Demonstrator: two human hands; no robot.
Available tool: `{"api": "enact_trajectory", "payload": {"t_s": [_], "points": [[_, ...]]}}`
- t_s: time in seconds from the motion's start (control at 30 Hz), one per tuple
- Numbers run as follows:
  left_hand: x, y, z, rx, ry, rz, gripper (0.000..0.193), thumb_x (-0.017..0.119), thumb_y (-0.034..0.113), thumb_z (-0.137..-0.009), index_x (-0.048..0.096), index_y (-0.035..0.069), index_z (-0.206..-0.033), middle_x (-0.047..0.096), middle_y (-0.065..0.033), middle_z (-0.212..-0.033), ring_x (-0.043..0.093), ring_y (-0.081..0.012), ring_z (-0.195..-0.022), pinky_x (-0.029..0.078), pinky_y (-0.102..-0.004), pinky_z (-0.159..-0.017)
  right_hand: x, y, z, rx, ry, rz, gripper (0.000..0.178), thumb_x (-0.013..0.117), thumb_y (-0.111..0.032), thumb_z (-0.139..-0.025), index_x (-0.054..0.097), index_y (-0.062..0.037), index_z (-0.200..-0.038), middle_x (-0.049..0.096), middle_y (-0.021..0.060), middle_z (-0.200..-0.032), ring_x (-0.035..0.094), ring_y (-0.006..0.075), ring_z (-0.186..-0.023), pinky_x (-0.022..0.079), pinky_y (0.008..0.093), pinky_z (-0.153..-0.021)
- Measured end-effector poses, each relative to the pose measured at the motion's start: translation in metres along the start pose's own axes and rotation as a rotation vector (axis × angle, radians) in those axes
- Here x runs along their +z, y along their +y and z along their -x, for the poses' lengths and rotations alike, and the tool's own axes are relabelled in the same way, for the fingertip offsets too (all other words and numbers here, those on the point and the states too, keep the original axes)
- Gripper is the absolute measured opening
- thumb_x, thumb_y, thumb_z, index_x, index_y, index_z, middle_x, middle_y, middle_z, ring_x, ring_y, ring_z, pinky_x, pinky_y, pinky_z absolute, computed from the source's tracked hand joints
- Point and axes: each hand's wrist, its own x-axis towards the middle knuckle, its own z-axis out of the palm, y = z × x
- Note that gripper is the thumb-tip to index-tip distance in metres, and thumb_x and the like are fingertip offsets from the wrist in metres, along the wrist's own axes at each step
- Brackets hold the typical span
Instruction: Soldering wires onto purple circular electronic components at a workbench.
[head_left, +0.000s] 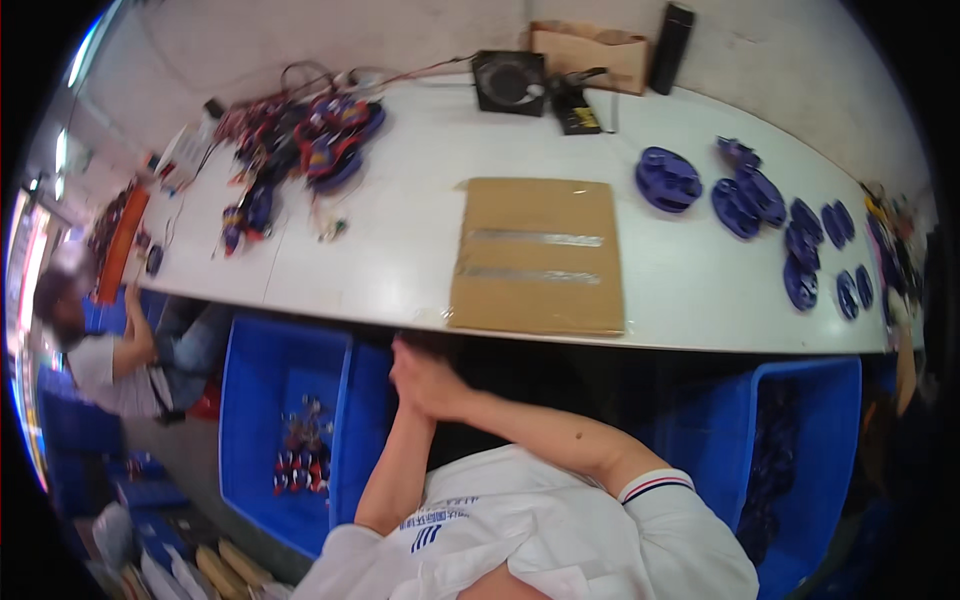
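Observation:
My left hand and my right hand meet just below the table's front edge, in front of my body. They press against each other, and motion smears their fingers, so I cannot make out whether anything lies between them. Closest on the table is a flat brown cardboard sheet with two strips of shiny tape across it. Neither hand touches the cardboard.
Purple plastic housings stand on the white table at right; wired parts pile up at left. A soldering stand and fan sit behind. Blue bins flank me, left and right. A co-worker sits far left.

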Motion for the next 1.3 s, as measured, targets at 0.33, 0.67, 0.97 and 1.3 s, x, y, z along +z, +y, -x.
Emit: {"api": "enact_trajectory", "payload": {"t_s": [0.33, 0.67, 0.97, 1.3], "points": [[0.053, -0.026, 0.013, -0.363, 0.352, -0.714, 0.034, 0.042, 0.031, -0.096, 0.054, 0.011, -0.121, 0.055, -0.0077, -0.122, 0.053, -0.0227, -0.109, 0.038, -0.0349, -0.097, -0.023, 0.017, -0.004, 0.131, -0.202, 0.107, 0.055, 0.023, -0.042, -0.094, 0.033, -0.0072, -0.136, 0.036, 0.0194, -0.138, 0.035, 0.0384, -0.125, 0.024, 0.0481, -0.103], [0.017, 0.061, 0.010, -0.222, 0.797, -0.625, 0.023, 0.046, 0.020, -0.094, 0.052, 0.001, -0.105, 0.056, -0.0130, -0.092, 0.056, -0.0252, -0.083, 0.049, -0.0394, -0.075, -0.044, 0.050, 0.025, 0.247, 0.160, -0.139, 0.030, 0.044, -0.023, -0.094, 0.052, -0.0021, -0.113, 0.055, 0.0147, -0.115, 0.054, 0.0285, -0.101, 0.045, 0.0381, -0.086], [-0.006, 0.093, -0.085, 0.113, 0.972, -0.622, 0.019, 0.049, 0.012, -0.089, 0.049, -0.001, -0.103, 0.053, -0.0161, -0.093, 0.054, -0.0308, -0.082, 0.049, -0.0500, -0.081, -0.105, 0.039, 0.106, 0.482, 0.294, -0.689, 0.021, 0.045, -0.011, -0.090, 0.059, 0.0014, -0.100, 0.061, 0.0118, -0.104, 0.058, 0.0179, -0.087, 0.046, 0.0255, -0.075], [-0.049, 0.107, -0.025, -0.504, 0.812, -1.541, 0.034, 0.052, 0.015, -0.089, 0.054, -0.001, -0.118, 0.061, -0.0145, -0.112, 0.059, -0.0226, -0.100, 0.046, -0.0291, -0.085, -0.187, 0.016, 0.190, 0.573, 0.269, -0.549, 0.016, 0.055, -0.002, -0.085, 0.059, 0.0016, -0.100, 0.063, 0.0113, -0.101, 0.061, 0.0159, -0.083, 0.048, 0.0232, -0.073]]}}
